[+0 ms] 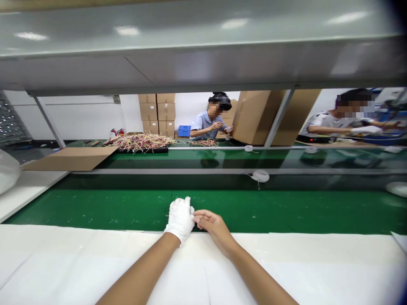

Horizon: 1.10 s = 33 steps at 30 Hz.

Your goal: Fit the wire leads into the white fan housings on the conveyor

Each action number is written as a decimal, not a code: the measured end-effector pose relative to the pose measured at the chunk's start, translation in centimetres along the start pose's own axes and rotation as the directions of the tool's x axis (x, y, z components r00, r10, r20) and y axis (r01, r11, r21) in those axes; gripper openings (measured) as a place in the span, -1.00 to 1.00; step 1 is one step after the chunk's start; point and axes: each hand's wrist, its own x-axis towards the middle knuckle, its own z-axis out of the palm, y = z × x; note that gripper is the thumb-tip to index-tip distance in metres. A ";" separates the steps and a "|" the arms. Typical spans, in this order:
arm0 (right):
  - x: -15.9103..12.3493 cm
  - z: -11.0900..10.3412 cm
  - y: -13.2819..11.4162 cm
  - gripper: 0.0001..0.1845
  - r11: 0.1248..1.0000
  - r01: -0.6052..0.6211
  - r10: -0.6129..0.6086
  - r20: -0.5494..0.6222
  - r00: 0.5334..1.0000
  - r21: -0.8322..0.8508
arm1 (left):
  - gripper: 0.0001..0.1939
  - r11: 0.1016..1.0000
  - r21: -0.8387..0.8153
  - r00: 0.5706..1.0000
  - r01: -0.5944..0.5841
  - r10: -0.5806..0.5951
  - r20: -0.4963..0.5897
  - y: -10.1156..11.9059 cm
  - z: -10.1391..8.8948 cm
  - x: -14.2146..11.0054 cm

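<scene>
My left hand (180, 218) wears a white glove (178, 216) and is held just above the near edge of the green conveyor belt (121, 207). Its fingers look curled together, and whatever may be inside them is hidden. Bare, my right hand (213, 224) comes in from the right. Its thumb and fingers pinch white material at the thumb side of the glove, and the two hands touch there. Beyond them, on the ledge past the belt, lies a round white case (260, 176) with a short cord or tab hanging out.
White sheeting (280, 262) covers the near table. Cardboard (70, 159) lies at left, beside a heap of thin red and cream pieces (143, 142). Two co-workers sit opposite, near a large carton (254, 118). A grey shelf (190, 63) crosses overhead.
</scene>
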 end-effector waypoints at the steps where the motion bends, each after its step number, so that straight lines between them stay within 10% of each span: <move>1: 0.0 0.0 0.0 -0.71 1.000 -0.001 0.001 -0.002 1.000 -0.002 | -0.70 1.000 0.003 1.000 -0.002 0.002 -0.004 -0.1 0.1 0.0; 21: -0.3 0.2 -0.4 -0.70 1.000 -0.007 0.007 0.000 1.000 -0.028 | -0.73 0.999 0.048 0.988 -0.011 0.018 -0.154 -0.5 0.8 0.3; 33: -0.3 0.3 -0.5 -0.72 1.000 -0.003 0.003 -0.004 1.000 -0.020 | -0.72 0.999 0.016 0.999 0.046 -0.045 -0.008 -0.2 -0.1 0.1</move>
